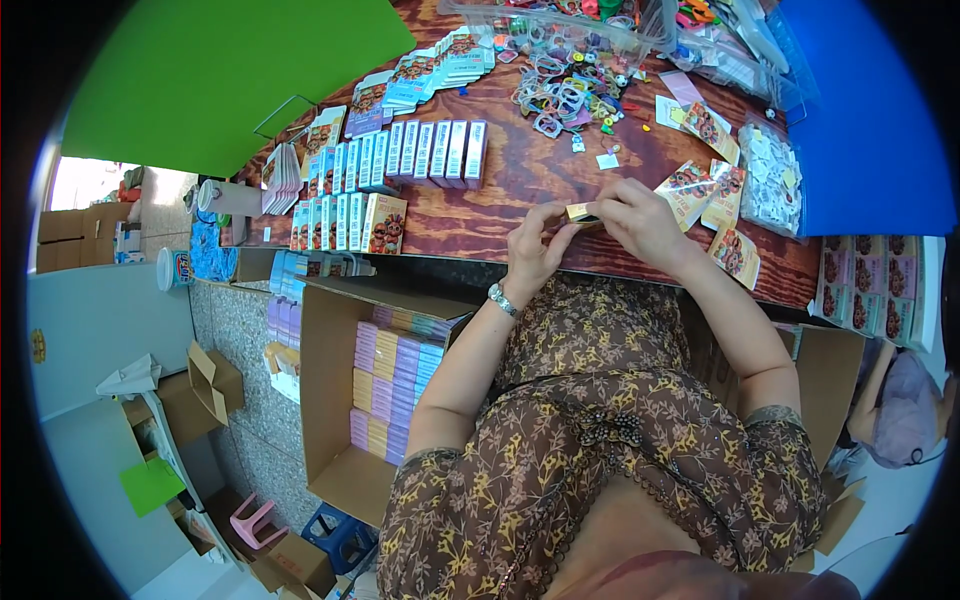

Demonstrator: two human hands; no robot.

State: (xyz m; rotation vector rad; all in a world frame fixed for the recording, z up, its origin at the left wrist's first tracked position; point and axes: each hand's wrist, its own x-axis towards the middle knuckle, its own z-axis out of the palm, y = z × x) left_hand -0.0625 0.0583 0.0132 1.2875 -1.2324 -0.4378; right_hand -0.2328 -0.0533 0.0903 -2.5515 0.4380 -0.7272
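Note:
At the table's near edge, my left hand grips a small yellow cardboard box, its end turned up toward me. My right hand is closed at the box's right side, fingertips pressed together on it. Most of the box is hidden by my fingers. To the right of my right hand lie several flat yellow printed cartons. Rows of filled upright small boxes stand to the left, with one yellow box facing front. Beyond my hands sits a pile of colourful small rings and trinkets.
Clear plastic bins of trinkets line the table's far side. A bag of small white packets lies at the right. Fanned flat cartons rest at the far left. Below the table edge, an open cardboard carton holds stacked boxes.

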